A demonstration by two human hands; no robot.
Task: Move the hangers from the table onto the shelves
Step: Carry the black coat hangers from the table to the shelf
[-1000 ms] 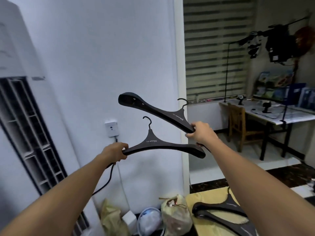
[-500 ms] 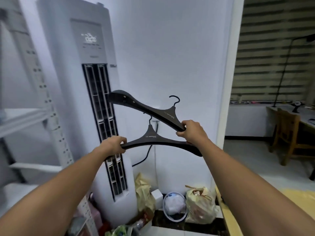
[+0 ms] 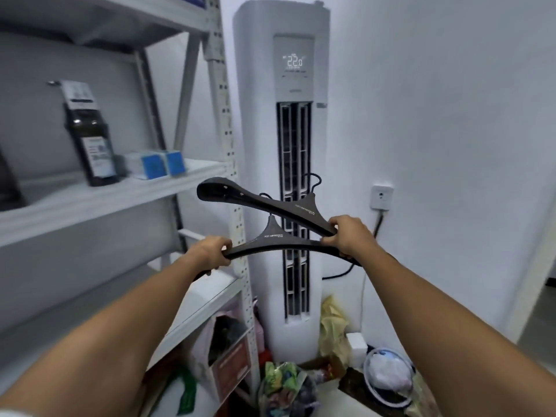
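Closed: left grip round lower hanger, right grip round upper hanger. Recommend laying both flat on left shelf, clear of bottle.

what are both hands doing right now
Left hand: grips one end of the lower hanger.
Right hand: grips one end of the upper hanger.

22 on air conditioner display, lower hanger print unreadable
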